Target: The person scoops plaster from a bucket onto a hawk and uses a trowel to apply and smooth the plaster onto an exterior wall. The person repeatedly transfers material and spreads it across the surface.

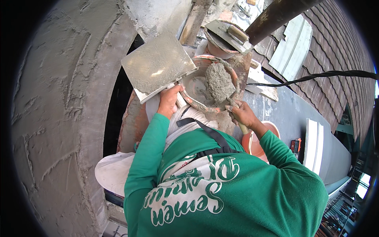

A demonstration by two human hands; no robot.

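Observation:
My left hand (169,102) is closed around the handle of a square plasterer's hawk (156,65), whose flat face carries a thin grey smear of wet mortar. The hawk is tilted beside an orange bucket (202,108) in front of me. In my right hand (245,115) is a trowel (243,127), gripped by its wooden handle. A large heap of grey mortar (218,82) lies over the trowel's blade and hides it. That heap is inside the bucket's mouth, and I cannot tell whether it is lifted clear of the mortar below.
A plastering float (231,34) rests across a second bucket (219,50) at the far side. Freshly plastered wall (59,98) runs along my left. Another orange bucket (256,144) stands by my right forearm. A black cable (316,76) and tiled roof (339,51) are on the right.

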